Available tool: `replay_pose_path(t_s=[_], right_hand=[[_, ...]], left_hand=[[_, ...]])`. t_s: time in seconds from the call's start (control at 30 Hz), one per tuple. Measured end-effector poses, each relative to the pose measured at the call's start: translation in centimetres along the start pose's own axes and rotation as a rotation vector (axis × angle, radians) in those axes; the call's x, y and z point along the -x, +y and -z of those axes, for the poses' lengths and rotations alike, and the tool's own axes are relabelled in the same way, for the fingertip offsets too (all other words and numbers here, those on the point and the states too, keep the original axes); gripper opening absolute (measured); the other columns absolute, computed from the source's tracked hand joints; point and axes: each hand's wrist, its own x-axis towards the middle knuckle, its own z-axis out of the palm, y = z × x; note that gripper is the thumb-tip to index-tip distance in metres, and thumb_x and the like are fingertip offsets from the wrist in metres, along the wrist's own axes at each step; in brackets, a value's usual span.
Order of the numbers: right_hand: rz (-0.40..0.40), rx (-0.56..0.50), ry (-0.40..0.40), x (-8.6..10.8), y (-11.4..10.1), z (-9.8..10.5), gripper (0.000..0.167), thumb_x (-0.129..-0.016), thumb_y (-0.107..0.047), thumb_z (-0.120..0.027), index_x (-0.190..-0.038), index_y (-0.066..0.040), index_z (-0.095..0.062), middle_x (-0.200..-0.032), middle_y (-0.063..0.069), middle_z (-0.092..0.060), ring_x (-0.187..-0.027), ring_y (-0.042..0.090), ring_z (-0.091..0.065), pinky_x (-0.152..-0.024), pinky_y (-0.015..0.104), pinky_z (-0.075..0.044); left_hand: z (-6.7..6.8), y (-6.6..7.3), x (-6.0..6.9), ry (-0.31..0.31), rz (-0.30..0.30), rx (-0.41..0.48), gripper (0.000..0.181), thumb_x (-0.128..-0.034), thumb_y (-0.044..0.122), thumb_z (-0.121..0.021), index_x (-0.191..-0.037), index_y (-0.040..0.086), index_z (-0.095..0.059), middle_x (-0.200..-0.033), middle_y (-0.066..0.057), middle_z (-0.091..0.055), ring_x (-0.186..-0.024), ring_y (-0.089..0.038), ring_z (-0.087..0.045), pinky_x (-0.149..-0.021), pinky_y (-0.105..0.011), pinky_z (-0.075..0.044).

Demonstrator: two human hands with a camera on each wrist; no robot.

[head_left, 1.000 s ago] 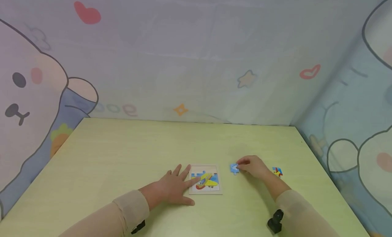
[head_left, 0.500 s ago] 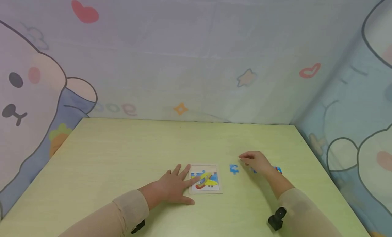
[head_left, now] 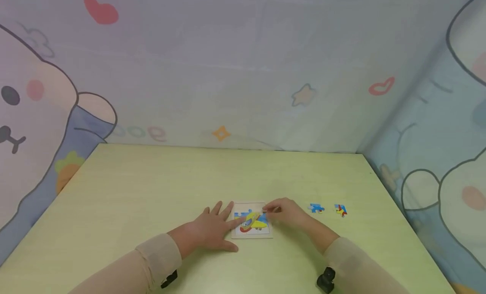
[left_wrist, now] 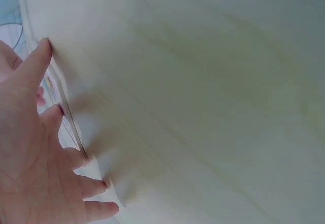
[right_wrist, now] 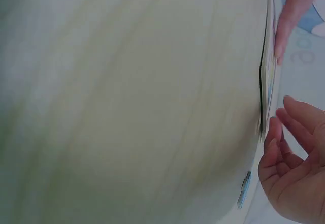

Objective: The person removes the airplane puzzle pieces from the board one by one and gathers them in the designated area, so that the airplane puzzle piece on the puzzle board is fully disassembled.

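A square jigsaw puzzle (head_left: pixel 256 231) with a yellow airplane picture lies in its pale wooden frame (head_left: pixel 250 237) near the table's middle. My left hand (head_left: pixel 206 233) is spread over its left side, one fingertip reaching onto the picture. In the left wrist view the left hand (left_wrist: pixel 30 153) shows straight, parted fingers. My right hand (head_left: pixel 288 211) is at the frame's upper right, fingertips pinched. The right wrist view has a tiny teal edge at the right hand (right_wrist: pixel 304 173), apparently a puzzle piece, mostly hidden by the fingers.
Right of the right hand lie a blue puzzle piece (head_left: pixel 316 208) and a blue, red and yellow puzzle piece (head_left: pixel 341 210). A thin blue-edged piece (right_wrist: pixel 244 189) rests on the table in the right wrist view. A printed cloth (head_left: pixel 243 74) hangs behind the table.
My right hand has moved left from the loose pieces to the frame's upper right. The blue-and-white piece is no longer visible in the head view. The left hand keeps its place.
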Motion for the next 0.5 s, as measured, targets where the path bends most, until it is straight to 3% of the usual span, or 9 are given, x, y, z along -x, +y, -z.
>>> replay_pose_path(t_s=[0.13, 0.3, 0.5], right_hand=[[0.039, 0.118, -0.005, 0.3, -0.6, -0.7, 0.026, -0.082, -0.013, -0.072, -0.107, -0.005, -0.069, -0.096, 0.001, -0.061, -0.082, 0.014, -0.052, -0.072, 0.029, -0.045], [0.034, 0.174, -0.005, 0.4, -0.9, -0.9, 0.029, -0.081, -0.012, -0.072, -0.109, -0.005, -0.068, -0.092, -0.002, -0.058, -0.08, 0.013, -0.05, -0.072, 0.029, -0.044], [0.037, 0.185, -0.007, 0.4, -1.0, -0.9, 0.03, -0.081, -0.01, -0.073, -0.109, -0.004, -0.068, -0.092, -0.001, -0.058, -0.08, 0.013, -0.051, -0.071, 0.028, -0.045]], left_hand=[[0.3, 0.0, 0.0, 0.013, -0.016, 0.028, 0.08, -0.0793, 0.069, -0.053, -0.147, 0.035, -0.027, -0.155, -0.014, -0.011, -0.137, -0.043, -0.011, -0.102, -0.061, -0.021], [0.5, 0.2, -0.1, 0.039, -0.013, 0.077, 0.074, -0.0834, 0.064, -0.052, -0.146, 0.032, -0.031, -0.153, -0.017, -0.014, -0.137, -0.044, -0.009, -0.101, -0.063, -0.02], [0.1, 1.6, -1.3, 0.139, 0.039, 0.053, 0.065, -0.089, 0.062, -0.044, -0.146, 0.033, -0.032, -0.151, -0.019, -0.019, -0.136, -0.045, -0.014, -0.1, -0.062, -0.023]])
